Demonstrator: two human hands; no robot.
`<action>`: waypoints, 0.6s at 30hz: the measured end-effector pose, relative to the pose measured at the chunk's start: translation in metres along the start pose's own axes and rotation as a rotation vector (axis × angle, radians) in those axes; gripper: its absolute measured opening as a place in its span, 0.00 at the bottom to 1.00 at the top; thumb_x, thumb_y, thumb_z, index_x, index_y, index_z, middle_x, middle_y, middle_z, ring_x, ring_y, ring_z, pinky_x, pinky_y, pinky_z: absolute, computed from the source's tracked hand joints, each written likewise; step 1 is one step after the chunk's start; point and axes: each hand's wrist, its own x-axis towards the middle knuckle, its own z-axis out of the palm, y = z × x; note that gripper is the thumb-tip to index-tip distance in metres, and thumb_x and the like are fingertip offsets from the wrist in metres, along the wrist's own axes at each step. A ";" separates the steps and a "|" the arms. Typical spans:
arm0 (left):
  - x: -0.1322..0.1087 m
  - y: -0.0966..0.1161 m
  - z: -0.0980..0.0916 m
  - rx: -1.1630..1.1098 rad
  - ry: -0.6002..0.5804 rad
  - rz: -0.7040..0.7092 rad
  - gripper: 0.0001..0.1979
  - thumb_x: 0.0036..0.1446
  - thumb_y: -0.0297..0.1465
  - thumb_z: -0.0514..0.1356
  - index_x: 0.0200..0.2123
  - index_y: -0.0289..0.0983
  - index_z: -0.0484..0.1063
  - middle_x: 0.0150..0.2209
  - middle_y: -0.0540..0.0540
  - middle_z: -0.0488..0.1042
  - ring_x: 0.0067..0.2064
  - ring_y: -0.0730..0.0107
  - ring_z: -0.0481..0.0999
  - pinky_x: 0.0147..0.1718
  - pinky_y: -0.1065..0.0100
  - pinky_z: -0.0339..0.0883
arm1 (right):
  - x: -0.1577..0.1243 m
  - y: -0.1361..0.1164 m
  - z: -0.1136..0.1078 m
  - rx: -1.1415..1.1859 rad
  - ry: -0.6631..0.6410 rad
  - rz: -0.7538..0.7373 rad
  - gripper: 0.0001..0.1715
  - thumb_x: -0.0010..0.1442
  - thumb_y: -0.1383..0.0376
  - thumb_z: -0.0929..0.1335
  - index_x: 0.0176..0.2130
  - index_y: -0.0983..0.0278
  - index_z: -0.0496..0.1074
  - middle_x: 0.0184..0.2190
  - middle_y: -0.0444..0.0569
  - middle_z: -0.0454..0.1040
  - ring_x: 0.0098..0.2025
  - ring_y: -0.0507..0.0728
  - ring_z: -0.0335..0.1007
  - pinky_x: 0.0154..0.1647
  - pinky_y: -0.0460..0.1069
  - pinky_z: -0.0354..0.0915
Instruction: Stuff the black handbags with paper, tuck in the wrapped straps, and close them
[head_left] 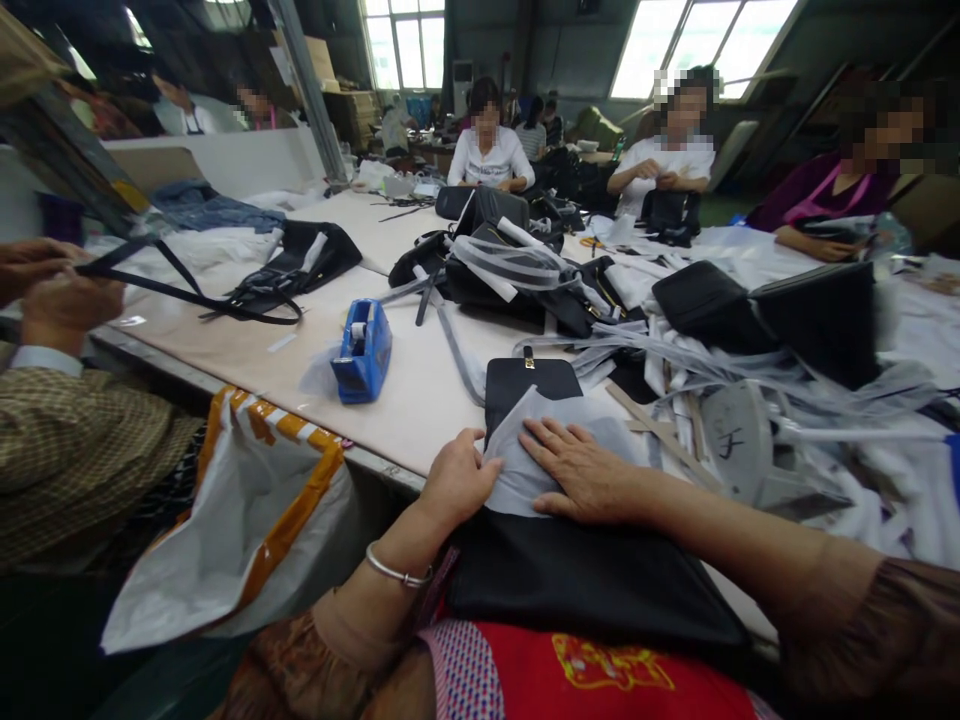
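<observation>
A black handbag [585, 585] lies across my lap and the table's near edge, its flap [531, 378] with a gold clasp pointing away from me. A sheet of white tissue paper [559, 440] lies on top of it. My right hand [581, 470] rests flat on the paper with fingers stretched out. My left hand [457, 480] is closed, pinching the paper's left edge. A silver bangle [396, 571] sits on my left wrist.
A blue tape dispenser [364, 352] stands on the beige table [300, 360]. A white and orange plastic sack [240, 510] hangs off the near edge. Black bags and grey straps [510, 270] crowd the middle and right. A co-worker's hands [52, 290] at left hold a black strap. Several people sit opposite.
</observation>
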 end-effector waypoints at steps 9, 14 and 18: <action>-0.013 0.013 -0.014 0.256 0.013 0.023 0.26 0.58 0.37 0.61 0.58 0.32 0.65 0.38 0.42 0.77 0.43 0.57 0.77 0.45 0.62 0.68 | 0.009 0.004 -0.013 0.048 -0.085 -0.038 0.58 0.54 0.32 0.63 0.71 0.54 0.45 0.72 0.65 0.34 0.69 0.84 0.38 0.59 0.77 0.46; -0.042 0.092 -0.048 0.258 0.018 0.522 0.21 0.58 0.34 0.61 0.54 0.34 0.68 0.52 0.37 0.72 0.56 0.53 0.69 0.57 0.55 0.62 | 0.014 0.010 0.000 0.031 -0.077 -0.051 0.55 0.57 0.36 0.63 0.71 0.55 0.44 0.72 0.62 0.41 0.69 0.81 0.38 0.61 0.76 0.45; -0.047 0.154 -0.042 0.043 -0.429 0.900 0.22 0.59 0.43 0.61 0.50 0.35 0.72 0.49 0.38 0.75 0.54 0.52 0.72 0.58 0.54 0.63 | 0.025 0.017 0.010 0.006 -0.133 0.036 0.42 0.61 0.46 0.64 0.69 0.49 0.50 0.72 0.54 0.46 0.69 0.78 0.41 0.62 0.72 0.49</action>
